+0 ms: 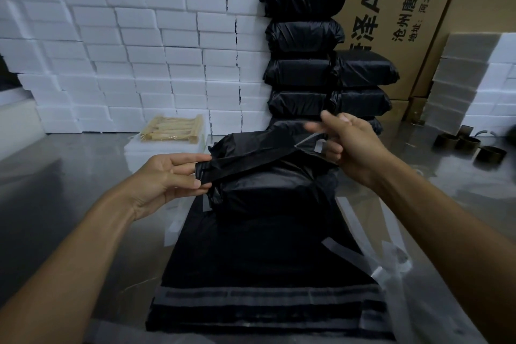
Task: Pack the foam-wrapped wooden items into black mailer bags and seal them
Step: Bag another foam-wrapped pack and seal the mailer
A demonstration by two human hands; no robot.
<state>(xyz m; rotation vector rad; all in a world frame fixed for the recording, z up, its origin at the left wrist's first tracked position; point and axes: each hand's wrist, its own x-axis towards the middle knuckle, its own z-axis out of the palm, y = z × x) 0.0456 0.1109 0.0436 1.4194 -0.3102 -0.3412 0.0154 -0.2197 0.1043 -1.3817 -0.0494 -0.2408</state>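
A filled black mailer bag lies on a stack of flat empty mailer bags in front of me. My left hand pinches the left end of the bag's flap between thumb and fingers. My right hand holds the flap's right end, where a grey adhesive strip shows, its fingers blurred. A wooden item in clear wrap rests on a white foam block behind my left hand.
A wall of white foam blocks fills the back left. Sealed black packages are stacked at the back centre against cardboard boxes. Tape roll cores lie on the steel table at right. Peeled clear strips lie beside the stack.
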